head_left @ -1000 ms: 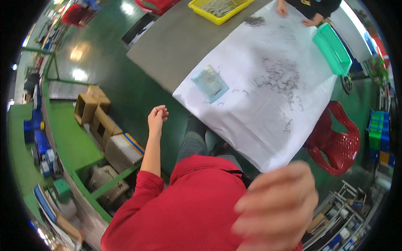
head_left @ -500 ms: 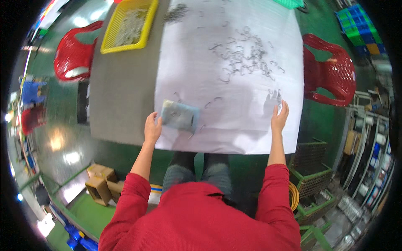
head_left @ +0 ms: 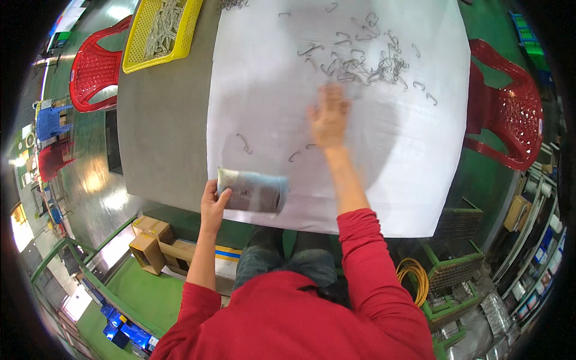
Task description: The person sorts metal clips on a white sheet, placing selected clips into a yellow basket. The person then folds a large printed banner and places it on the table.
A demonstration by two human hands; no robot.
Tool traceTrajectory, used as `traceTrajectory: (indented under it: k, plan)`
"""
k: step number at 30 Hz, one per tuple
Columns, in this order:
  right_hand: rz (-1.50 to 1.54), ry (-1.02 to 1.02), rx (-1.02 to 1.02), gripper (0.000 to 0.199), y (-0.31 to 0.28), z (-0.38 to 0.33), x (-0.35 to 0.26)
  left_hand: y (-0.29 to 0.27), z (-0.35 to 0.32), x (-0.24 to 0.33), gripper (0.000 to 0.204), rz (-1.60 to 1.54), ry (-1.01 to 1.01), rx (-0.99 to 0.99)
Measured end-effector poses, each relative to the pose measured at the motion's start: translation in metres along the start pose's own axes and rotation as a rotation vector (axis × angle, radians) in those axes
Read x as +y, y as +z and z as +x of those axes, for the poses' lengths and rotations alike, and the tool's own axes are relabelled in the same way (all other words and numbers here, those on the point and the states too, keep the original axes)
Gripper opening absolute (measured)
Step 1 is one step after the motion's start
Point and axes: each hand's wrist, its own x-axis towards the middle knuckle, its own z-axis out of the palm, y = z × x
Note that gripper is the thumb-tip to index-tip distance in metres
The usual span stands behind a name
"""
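Observation:
My left hand [head_left: 214,204] grips the left edge of a bluish box-like container [head_left: 255,192], blurred and tilted at the table's near edge; dark bits show inside it. My right hand [head_left: 330,117] is held over the white sheet [head_left: 414,198], fingers stretched out and blurred, with nothing seen in them. Just beyond its fingertips lies a loose pile of small bent metal hooks [head_left: 384,69]. A few stray hooks [head_left: 243,143] lie on the sheet between the pile and the container.
At the table's far left stands a yellow basket [head_left: 128,57] of pale metal pieces on the grey tabletop [head_left: 168,132]. Red plastic chairs flank the table, one at the left [head_left: 90,78], another at the right [head_left: 510,114]. Cardboard boxes [head_left: 150,246] sit low at the left.
My right hand has moved left and across the sheet from its right side toward the pile. My left hand now grips the container, which has tilted and come nearer. The view has shifted.

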Motion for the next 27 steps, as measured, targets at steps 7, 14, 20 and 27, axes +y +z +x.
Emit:
traceTrajectory:
  k: [7, 14, 20, 27]
  plan:
    - [0.119, -0.046, 0.233, 0.035, -0.069, 0.054, 0.058, 0.013, -0.017, 0.03, 0.033, -0.045, -0.177, -0.138]
    - [-0.461, 0.508, 0.295, 0.051, -0.093, 0.118, 0.262, 0.014, -0.009, 0.001, 0.028, -0.256, -0.126, -0.094]
    - [-0.116, -0.026, 0.085, 0.052, -0.01, 0.172, 0.14, 0.015, -0.003, 0.013, 0.036, -0.486, -0.078, -0.018]
    - [0.48, -0.539, -0.483, 0.049, 0.027, 0.112, -0.025, 0.065, 0.028, 0.037, 0.029, -0.068, -0.2, -0.146]
